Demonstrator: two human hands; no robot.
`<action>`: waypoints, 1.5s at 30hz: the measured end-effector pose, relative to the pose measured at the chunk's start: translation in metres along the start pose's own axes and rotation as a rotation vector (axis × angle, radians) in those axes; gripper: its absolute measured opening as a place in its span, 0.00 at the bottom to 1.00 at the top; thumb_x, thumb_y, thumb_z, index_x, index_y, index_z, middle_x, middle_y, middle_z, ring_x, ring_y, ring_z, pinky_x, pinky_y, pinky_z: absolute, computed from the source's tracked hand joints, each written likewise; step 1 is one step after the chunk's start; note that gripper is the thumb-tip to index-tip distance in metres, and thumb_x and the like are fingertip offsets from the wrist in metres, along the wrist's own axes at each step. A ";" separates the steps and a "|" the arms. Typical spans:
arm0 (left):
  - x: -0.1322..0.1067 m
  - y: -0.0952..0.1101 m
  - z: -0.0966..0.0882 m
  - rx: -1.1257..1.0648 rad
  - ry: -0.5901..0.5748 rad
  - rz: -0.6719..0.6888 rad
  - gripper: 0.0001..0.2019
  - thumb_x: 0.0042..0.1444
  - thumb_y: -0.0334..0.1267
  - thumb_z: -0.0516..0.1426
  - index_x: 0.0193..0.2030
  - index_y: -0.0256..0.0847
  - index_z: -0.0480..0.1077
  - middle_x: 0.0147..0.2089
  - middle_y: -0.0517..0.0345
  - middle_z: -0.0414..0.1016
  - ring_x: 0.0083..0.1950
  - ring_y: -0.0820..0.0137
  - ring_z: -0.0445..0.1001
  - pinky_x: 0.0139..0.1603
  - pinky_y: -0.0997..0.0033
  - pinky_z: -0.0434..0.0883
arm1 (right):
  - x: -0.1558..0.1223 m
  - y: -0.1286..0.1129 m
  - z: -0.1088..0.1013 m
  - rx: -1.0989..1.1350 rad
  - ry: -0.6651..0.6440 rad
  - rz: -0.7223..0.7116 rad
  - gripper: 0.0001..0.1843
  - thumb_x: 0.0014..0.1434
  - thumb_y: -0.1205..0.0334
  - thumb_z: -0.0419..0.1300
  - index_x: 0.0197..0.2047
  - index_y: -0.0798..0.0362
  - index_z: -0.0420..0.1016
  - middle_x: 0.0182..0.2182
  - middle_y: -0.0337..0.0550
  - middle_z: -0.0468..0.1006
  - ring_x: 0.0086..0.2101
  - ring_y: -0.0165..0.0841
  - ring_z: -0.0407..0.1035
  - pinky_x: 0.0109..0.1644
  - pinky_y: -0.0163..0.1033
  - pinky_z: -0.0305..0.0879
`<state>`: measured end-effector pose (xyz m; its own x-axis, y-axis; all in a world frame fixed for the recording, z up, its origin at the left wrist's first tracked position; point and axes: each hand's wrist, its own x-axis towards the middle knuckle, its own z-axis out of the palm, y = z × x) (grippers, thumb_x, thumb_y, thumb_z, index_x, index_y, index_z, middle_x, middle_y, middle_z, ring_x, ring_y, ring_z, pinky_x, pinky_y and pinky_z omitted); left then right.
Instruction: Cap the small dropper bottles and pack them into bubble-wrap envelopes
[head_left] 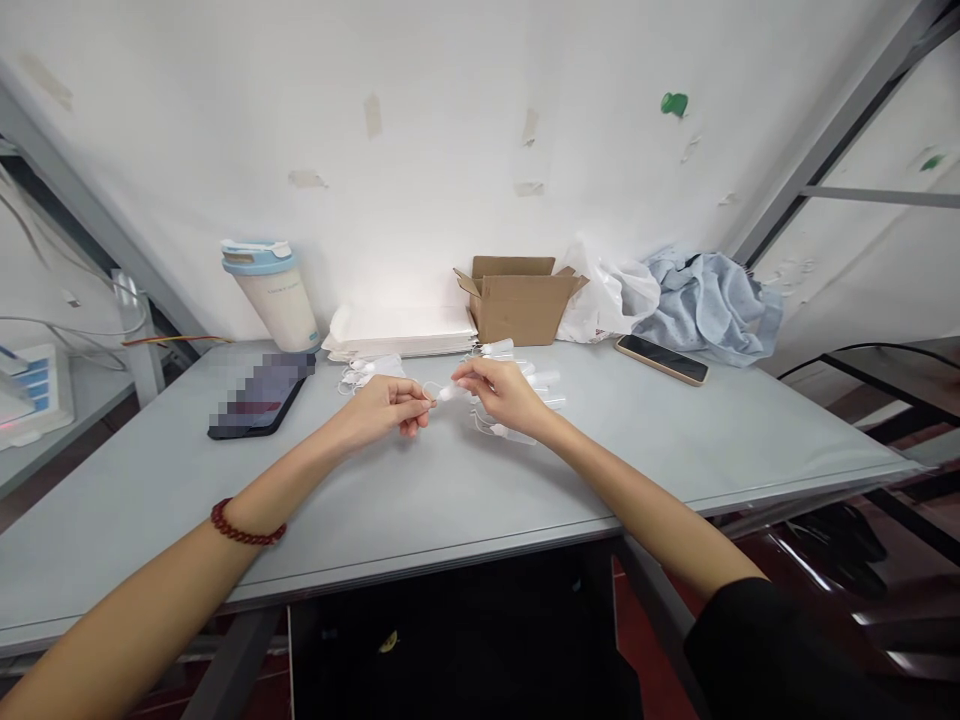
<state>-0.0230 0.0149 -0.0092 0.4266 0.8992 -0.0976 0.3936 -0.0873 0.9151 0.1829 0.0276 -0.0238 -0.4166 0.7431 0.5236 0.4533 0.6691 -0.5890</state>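
Holding a small white bottle just above the gray surface, a person's right hand has its thumb and fingers clamped on the body. The left hand meets it at the tip, thumb and forefinger pinched together; whether they grip the tip itself or the thin white loop beside it is too small to tell. The bottle sits between the two hands, near the middle of the surface.

Similar clear bottles with white ends lie loosely about the right hand, partly hidden by it, while a second cluster lies just beyond the left. A dark red beaded bracelet circles the left wrist; a black sleeve covers the right upper arm.

Along the wall, from left, stand a cream cup with a pale blue lid, a low white stack and a cardboard box with its flaps open. Beside the box rest a white plastic bag and a crumpled light blue cloth. A black phone, its screen blurred out, lies at left; a gold-edged phone lies at right, in front of the cloth.
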 end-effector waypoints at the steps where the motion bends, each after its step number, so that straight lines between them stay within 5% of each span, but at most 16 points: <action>1: 0.000 0.001 0.000 0.002 0.002 -0.003 0.07 0.52 0.39 0.58 0.32 0.36 0.71 0.24 0.61 0.72 0.23 0.76 0.68 0.28 0.75 0.65 | 0.000 0.000 0.000 -0.001 -0.005 -0.003 0.08 0.59 0.69 0.52 0.35 0.55 0.73 0.31 0.42 0.77 0.30 0.28 0.67 0.33 0.33 0.60; 12: 0.000 -0.004 0.001 -0.008 0.006 -0.010 0.08 0.51 0.40 0.58 0.32 0.37 0.72 0.24 0.61 0.73 0.23 0.75 0.69 0.27 0.74 0.65 | -0.001 0.004 0.006 0.003 -0.010 -0.046 0.07 0.59 0.69 0.53 0.34 0.56 0.72 0.30 0.42 0.76 0.30 0.28 0.67 0.35 0.33 0.60; 21: 0.002 -0.003 -0.002 -0.078 0.053 -0.074 0.18 0.54 0.51 0.55 0.37 0.36 0.73 0.27 0.57 0.74 0.24 0.74 0.70 0.27 0.73 0.67 | 0.002 0.002 0.000 0.058 -0.012 0.048 0.07 0.59 0.67 0.53 0.34 0.55 0.72 0.27 0.39 0.74 0.27 0.26 0.64 0.33 0.33 0.59; 39: -0.004 0.006 0.004 0.099 0.038 -0.001 0.11 0.51 0.44 0.58 0.29 0.37 0.71 0.25 0.59 0.73 0.24 0.74 0.69 0.28 0.73 0.67 | -0.001 0.001 0.004 0.147 -0.018 0.128 0.07 0.58 0.66 0.54 0.34 0.56 0.73 0.24 0.37 0.71 0.25 0.25 0.62 0.32 0.32 0.59; 45: -0.005 0.015 -0.009 0.205 0.060 0.017 0.12 0.51 0.45 0.57 0.26 0.38 0.70 0.24 0.58 0.73 0.24 0.73 0.69 0.25 0.75 0.65 | 0.005 0.009 -0.001 0.165 -0.041 0.124 0.08 0.59 0.61 0.54 0.36 0.56 0.72 0.30 0.41 0.75 0.30 0.28 0.68 0.34 0.34 0.62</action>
<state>-0.0268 0.0132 0.0088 0.3875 0.9203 -0.0541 0.5469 -0.1822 0.8171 0.1858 0.0375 -0.0265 -0.3993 0.8165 0.4171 0.3693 0.5596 -0.7420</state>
